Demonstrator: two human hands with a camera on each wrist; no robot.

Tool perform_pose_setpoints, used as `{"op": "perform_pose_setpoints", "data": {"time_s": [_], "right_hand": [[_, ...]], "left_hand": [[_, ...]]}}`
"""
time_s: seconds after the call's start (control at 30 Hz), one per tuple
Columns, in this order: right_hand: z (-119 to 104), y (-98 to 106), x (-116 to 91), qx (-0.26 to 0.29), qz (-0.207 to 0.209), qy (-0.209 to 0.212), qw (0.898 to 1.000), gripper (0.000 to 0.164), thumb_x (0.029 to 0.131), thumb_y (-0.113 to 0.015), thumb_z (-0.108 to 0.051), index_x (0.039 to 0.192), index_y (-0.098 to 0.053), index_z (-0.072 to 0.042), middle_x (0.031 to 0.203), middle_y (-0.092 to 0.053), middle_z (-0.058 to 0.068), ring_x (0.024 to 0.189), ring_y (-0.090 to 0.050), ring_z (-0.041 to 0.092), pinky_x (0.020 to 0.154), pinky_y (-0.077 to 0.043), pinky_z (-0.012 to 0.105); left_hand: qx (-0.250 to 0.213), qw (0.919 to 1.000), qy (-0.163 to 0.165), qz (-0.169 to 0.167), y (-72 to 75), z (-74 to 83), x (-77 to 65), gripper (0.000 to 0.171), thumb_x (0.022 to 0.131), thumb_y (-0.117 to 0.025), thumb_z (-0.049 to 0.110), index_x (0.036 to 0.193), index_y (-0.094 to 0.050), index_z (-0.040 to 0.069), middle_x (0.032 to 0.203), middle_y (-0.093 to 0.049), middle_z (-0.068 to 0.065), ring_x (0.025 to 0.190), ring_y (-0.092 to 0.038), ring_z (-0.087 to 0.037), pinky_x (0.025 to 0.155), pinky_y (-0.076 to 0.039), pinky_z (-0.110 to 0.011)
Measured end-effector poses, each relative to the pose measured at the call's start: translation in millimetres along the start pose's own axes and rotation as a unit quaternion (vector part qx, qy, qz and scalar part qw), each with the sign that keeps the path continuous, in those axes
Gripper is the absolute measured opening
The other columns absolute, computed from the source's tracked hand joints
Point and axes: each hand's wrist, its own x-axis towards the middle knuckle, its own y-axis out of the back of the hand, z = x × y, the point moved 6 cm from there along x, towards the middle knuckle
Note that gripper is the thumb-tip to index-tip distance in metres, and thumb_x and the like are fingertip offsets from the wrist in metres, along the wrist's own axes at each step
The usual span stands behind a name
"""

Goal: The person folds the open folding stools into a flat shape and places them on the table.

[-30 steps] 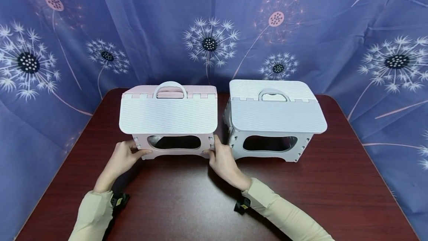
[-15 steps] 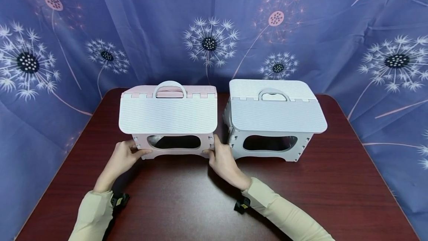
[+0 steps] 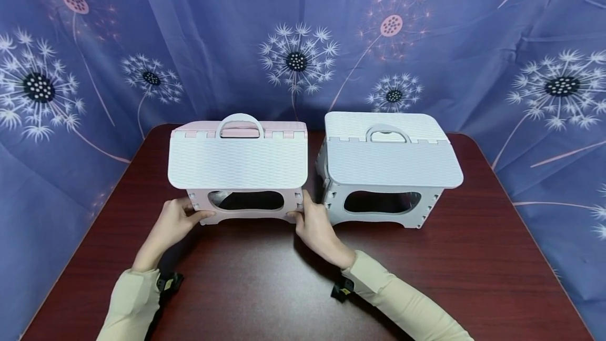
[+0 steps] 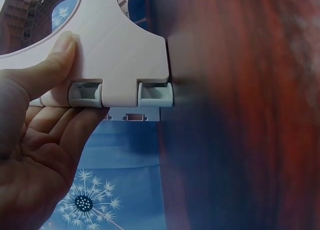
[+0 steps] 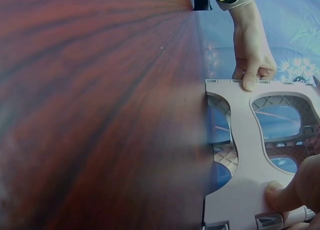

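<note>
A pink and white folding stool (image 3: 238,164) stands unfolded on the table at left of centre, its arched carry handle raised. My left hand (image 3: 174,223) grips its left front leg corner; in the left wrist view the thumb (image 4: 59,57) lies on the pink front panel and the fingers curl behind the hinged edge. My right hand (image 3: 318,228) holds the right front corner the same way, thumb on the panel in the right wrist view. Close beside it stands a second folding stool (image 3: 393,164), white and pale grey, also unfolded.
The dark red-brown wooden table (image 3: 265,288) extends in front of both stools. Behind and at the sides hangs a blue curtain (image 3: 227,41) with dandelion prints. Only a narrow gap separates the two stools, with my right hand in front of it.
</note>
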Motion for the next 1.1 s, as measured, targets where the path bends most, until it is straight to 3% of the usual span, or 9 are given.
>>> {"op": "perform_pose_setpoints", "data": {"time_s": [0.23, 0.47, 0.87, 1.1], "right_hand": [[-0.5, 0.3, -0.2, -0.006, 0.000, 0.002, 1.000, 0.027, 0.084, -0.071, -0.006, 0.101, -0.051, -0.002, 0.078, -0.071, 0.010, 0.073, -0.071, 0.029, 0.061, -0.054, 0.041], [-0.6, -0.3, -0.4, -0.011, 0.004, 0.007, 1.000, 0.027, 0.084, -0.071, -0.007, 0.101, -0.051, -0.002, 0.075, -0.071, 0.010, 0.072, -0.070, 0.029, 0.060, -0.053, 0.041], [0.2, -0.5, 0.2, -0.007, 0.000, 0.007, 1.000, 0.027, 0.084, -0.072, -0.008, 0.102, -0.051, -0.003, 0.081, -0.072, 0.009, 0.074, -0.071, 0.029, 0.060, -0.053, 0.040], [-0.3, 0.1, 0.0, -0.006, -0.002, 0.006, 1.000, 0.028, 0.084, -0.072, -0.009, 0.102, -0.051, -0.003, 0.082, -0.072, 0.010, 0.074, -0.070, 0.029, 0.060, -0.053, 0.041]], "left_hand": [[0.002, 1.0000, 0.001, 0.001, 0.3, -0.5, -0.2, 0.014, 0.074, -0.082, 0.009, 0.079, -0.069, 0.006, 0.062, -0.056, 0.002, 0.049, -0.029, 0.003, 0.045, -0.031, -0.018], [0.001, 1.0000, -0.001, 0.000, 0.8, -0.3, -0.4, 0.013, 0.074, -0.082, 0.008, 0.078, -0.069, 0.006, 0.062, -0.057, 0.002, 0.051, -0.031, 0.003, 0.047, -0.033, -0.017], [0.000, 1.0000, 0.007, -0.006, 2.3, 0.9, 0.3, 0.022, 0.074, -0.082, 0.008, 0.067, -0.061, 0.008, 0.058, -0.038, 0.009, 0.049, -0.027, 0.003, 0.044, -0.029, -0.019], [-0.001, 1.0000, 0.000, -0.003, 2.3, 1.1, 0.7, 0.021, 0.073, -0.082, 0.007, 0.067, -0.062, 0.008, 0.058, -0.039, 0.009, 0.050, -0.027, 0.003, 0.044, -0.029, -0.018]]}}
